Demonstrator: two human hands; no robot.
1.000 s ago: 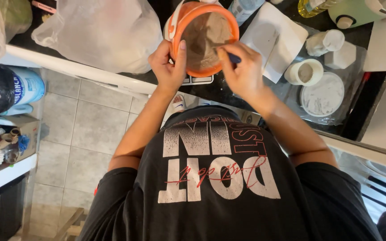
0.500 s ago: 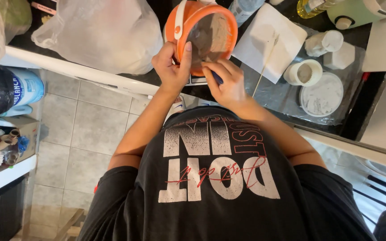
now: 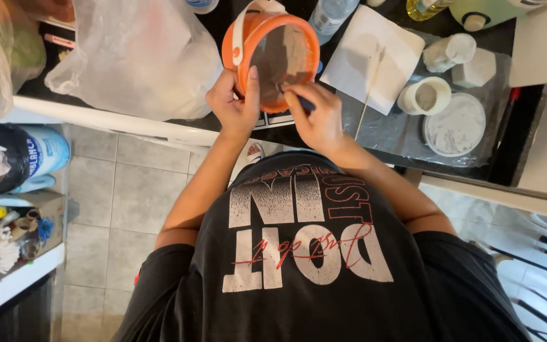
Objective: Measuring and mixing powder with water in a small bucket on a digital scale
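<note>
An orange bucket (image 3: pixel 243 33) with a white handle stands on the dark counter and holds a grey-brown mix. My left hand (image 3: pixel 232 104) grips its near rim, thumb over the edge. My right hand (image 3: pixel 314 120) is closed on a blue-handled tool (image 3: pixel 307 104) whose tip dips into the mix at the bucket's near right side. The tool's working end is hidden in the mix.
A white paper sheet (image 3: pixel 375 54) with a thin stick lies right of the bucket. Beyond it are a small white cup (image 3: pixel 424 96), a white round dish (image 3: pixel 456 125) and white moulds (image 3: pixel 475 68) on plastic film. A large plastic bag (image 3: pixel 137 57) sits left. Tiled floor is below.
My right hand moved from the bucket's right rim down to its near edge, tool still in it. The left hand slid along the near rim and the bucket shifted slightly.
</note>
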